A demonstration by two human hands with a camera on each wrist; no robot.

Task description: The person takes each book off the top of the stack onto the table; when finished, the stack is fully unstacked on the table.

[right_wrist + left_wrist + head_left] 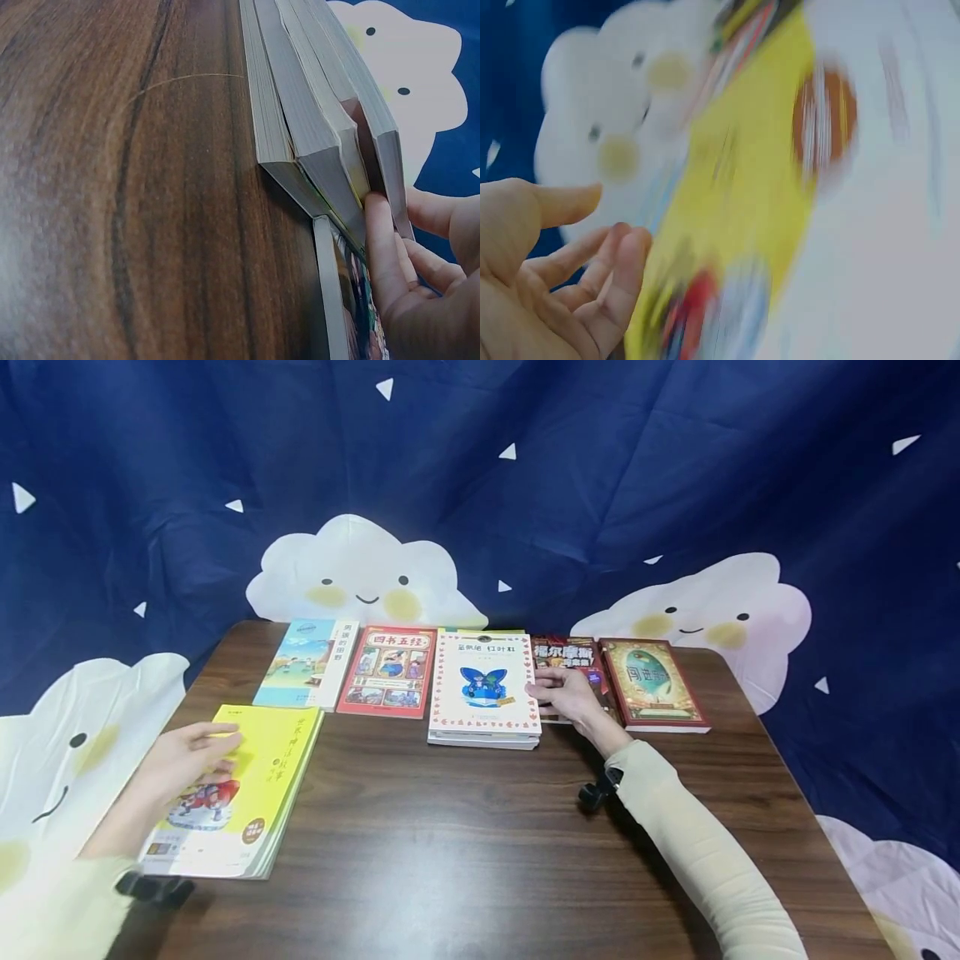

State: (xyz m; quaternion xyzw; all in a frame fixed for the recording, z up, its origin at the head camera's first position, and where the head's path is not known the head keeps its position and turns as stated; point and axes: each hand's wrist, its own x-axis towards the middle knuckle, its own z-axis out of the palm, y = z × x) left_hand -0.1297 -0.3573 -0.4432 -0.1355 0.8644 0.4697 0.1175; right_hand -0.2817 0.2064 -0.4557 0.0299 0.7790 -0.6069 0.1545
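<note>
One white book [483,681] lies atop the lower books [304,112], near the middle of the far edge of the desk [420,810]. A yellow book [281,756] tops others near the left edge. I judge the step in hand to be parting the white book from those beneath. To do it well, I should seat my grip in from the corner, keep the lower books level and lift slowly; a hurried pull could drag them or catch the dark red book [562,650] just beside.

Right hand [573,693]: nearly closed, pinching the white book's right side, one digit in the gap beneath it, other fingers toward the cover. Left hand [176,764]: half open, thumb apart from loosely bent fingers, nothing held. It hangs over the yellow book's left side; whether it touches the cover, I cannot tell.
</note>
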